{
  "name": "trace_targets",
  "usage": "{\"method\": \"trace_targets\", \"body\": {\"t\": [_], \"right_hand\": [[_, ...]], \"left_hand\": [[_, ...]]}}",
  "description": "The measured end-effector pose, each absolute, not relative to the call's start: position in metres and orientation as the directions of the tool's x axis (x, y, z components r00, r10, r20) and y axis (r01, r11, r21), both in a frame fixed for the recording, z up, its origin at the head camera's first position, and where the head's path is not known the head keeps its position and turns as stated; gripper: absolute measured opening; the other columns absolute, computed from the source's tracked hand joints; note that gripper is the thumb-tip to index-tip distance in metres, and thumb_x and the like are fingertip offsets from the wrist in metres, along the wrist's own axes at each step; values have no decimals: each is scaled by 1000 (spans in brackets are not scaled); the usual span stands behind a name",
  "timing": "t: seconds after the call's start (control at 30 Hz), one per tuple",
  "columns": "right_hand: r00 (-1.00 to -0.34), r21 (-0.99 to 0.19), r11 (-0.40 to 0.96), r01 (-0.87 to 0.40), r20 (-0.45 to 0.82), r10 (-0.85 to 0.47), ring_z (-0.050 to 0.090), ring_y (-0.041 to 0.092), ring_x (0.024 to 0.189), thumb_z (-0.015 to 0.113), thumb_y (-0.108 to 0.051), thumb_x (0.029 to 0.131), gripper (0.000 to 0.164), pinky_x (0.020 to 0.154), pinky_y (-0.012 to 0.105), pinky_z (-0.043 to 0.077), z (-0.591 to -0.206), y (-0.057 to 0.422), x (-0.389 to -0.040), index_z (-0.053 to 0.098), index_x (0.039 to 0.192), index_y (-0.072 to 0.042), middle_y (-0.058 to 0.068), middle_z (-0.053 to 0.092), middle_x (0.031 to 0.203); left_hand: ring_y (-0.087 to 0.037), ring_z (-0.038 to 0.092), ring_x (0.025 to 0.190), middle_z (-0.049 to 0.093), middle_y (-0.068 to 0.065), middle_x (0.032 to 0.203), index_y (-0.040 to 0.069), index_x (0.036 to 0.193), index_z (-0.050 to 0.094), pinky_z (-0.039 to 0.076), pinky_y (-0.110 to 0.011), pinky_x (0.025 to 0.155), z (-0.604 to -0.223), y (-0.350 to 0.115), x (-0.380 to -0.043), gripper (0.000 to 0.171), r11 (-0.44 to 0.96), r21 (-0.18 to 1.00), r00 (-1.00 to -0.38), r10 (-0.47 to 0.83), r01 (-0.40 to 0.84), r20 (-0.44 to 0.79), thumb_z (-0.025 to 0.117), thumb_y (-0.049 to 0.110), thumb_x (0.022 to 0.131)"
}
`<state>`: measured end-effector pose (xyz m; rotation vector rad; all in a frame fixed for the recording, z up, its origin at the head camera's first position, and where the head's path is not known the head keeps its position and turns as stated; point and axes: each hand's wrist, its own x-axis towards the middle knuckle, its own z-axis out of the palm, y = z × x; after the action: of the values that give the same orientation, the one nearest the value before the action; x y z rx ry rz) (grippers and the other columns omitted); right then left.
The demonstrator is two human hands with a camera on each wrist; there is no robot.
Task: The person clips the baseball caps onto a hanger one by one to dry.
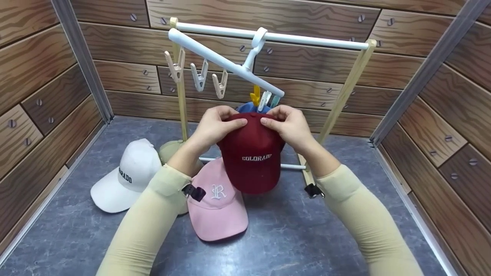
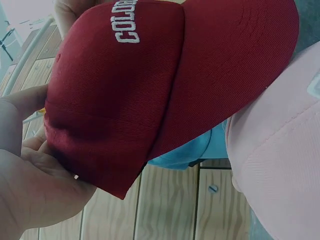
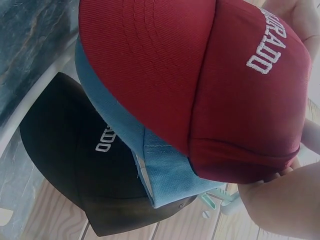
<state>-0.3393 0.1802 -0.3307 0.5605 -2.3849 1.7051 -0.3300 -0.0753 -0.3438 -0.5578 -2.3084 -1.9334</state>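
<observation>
Maroon cap (image 1: 253, 174) pinched in left hand (image 1: 215, 125) and right hand (image 1: 294, 126) fingers, seemingly unclipped; blue cap (image 3: 172, 175), black cap (image 3: 60, 135) beyond them look hung; pink cap (image 1: 218, 221), white cap (image 1: 140, 163), olive cap (image 1: 170, 150) below fingers apparently remain.

This looks like a staged booth, as in a lab. Printed wood panels (image 1: 268, 13) with drawn-on screws (image 1: 361, 18) close it in behind the rack (image 1: 314, 40) and to either side, grey corner strips (image 1: 83, 57) join them, and a marbled grey surface (image 1: 299, 230) lies beneath the rack
</observation>
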Motion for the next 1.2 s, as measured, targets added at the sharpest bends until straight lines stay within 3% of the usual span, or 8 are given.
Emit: {"method": "trace_targets", "body": {"t": [0.57, 0.87, 1.2], "right_hand": [[-915, -860, 327, -392, 326, -237, 64, 12, 75, 88, -18, 96, 21, 67, 26, 52, -322, 176, -348, 77, 104, -3, 1, 76, 86], [-912, -803, 440, -402, 313, -263, 64, 17, 84, 85, -27, 100, 28, 74, 28, 51, -318, 175, -358, 77, 114, -5, 3, 76, 91], [-919, -768, 505, -394, 321, -229, 70, 25, 115, 84, -38, 101, 55, 101, 39, 54, -307, 167, -364, 68, 141, -4, 12, 75, 128]], "left_hand": [[-18, 70, 81, 79, -6, 97, 6, 105, 81, 58, -31, 71, -339, -74, -338, 19, 129, 930, -927, 207, 343, 313, 87, 23, 99], [-16, 70, 82, 79, -5, 97, 6, 106, 82, 58, -30, 72, -339, -75, -339, 15, 133, 920, -918, 210, 368, 337, 86, 19, 100], [-14, 70, 85, 82, -5, 100, 6, 110, 83, 57, -29, 73, -339, -74, -341, 18, 165, 912, -916, 216, 375, 338, 86, 19, 99]]}}
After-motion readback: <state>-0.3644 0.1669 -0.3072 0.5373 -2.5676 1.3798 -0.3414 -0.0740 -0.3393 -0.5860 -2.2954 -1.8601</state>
